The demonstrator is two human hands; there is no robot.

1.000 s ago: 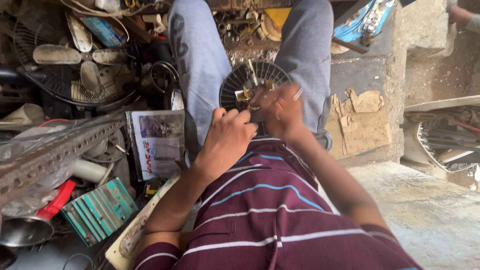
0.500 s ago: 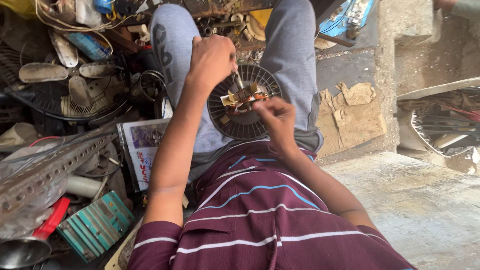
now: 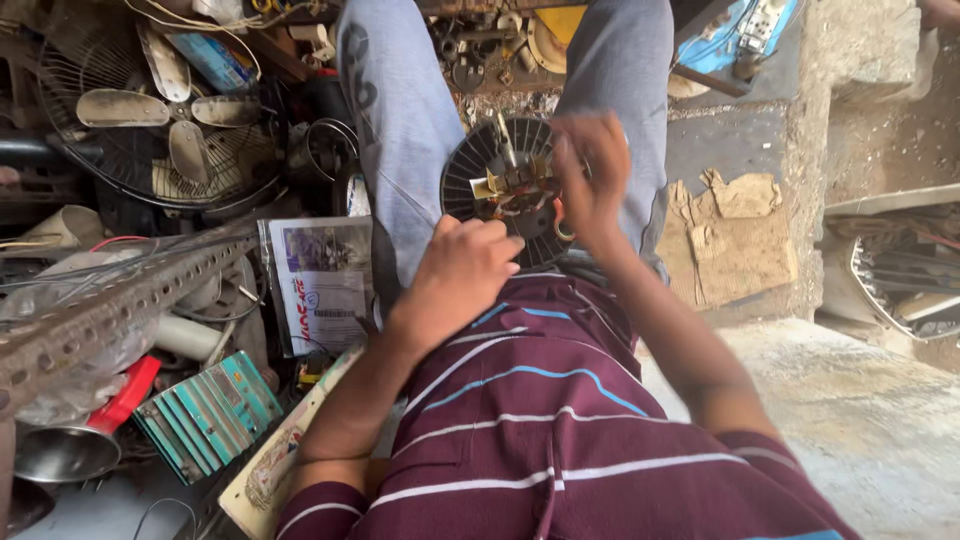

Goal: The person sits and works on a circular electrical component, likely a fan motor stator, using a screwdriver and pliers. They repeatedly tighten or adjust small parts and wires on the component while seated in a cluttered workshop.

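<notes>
Fan motor assembly held on the lap, both hands engaged.

The round black fan motor, with exposed copper windings and metal core at its centre, rests on the person's lap between the jeans-clad legs. The left hand is closed against the lower rim of the motor. The right hand is blurred, fingers curled over the right edge; whether it grips cannot be determined. To the left lie a fan blade set with guard, a printed packet and a perforated metal angle bar.
</notes>
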